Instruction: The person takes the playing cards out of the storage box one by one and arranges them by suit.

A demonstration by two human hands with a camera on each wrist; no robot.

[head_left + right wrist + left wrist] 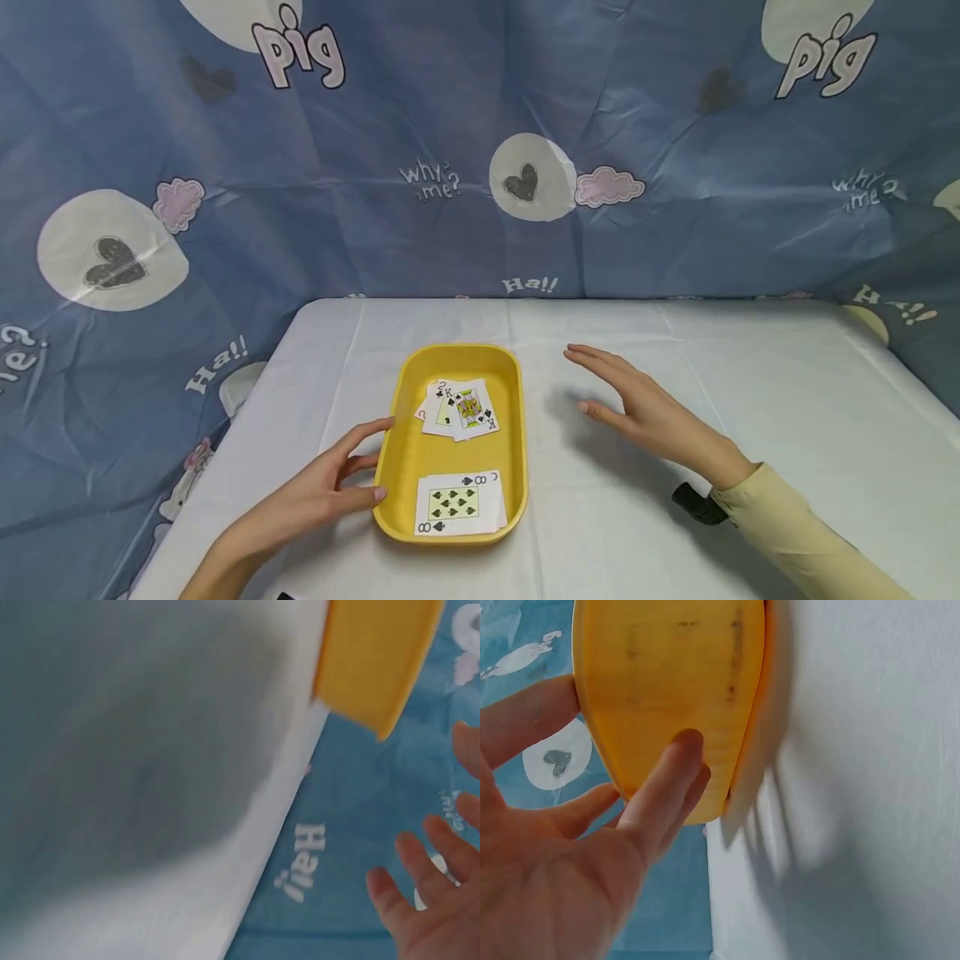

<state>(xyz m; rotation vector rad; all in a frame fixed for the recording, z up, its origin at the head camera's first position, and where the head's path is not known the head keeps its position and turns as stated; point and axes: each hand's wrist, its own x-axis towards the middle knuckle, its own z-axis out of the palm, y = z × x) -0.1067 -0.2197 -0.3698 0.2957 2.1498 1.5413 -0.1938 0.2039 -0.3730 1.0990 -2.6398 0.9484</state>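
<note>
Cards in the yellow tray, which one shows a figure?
The king, at the far end of the tray; it alone shows a figure, while the near-end eight shows pips.

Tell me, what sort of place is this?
Probably a staged tabletop setup: a white-covered table, a printed blue cloth behind it, and a yellow tray of playing cards.

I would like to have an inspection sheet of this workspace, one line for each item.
Surface: white cloth, lightly creased.
Job's things: yellow tray holding overlapping cards at its far end, king on top; near pile, eight of spades on top.
Clutter: dark object beside right sleeve, cannot tell what it is.
Left hand: touches the tray's left side.
Right hand: above the cloth, right of the tray, touching nothing.
Cables: nothing seen.
Surroundings: blue printed backdrop beyond the white cloth's far edge.
</note>
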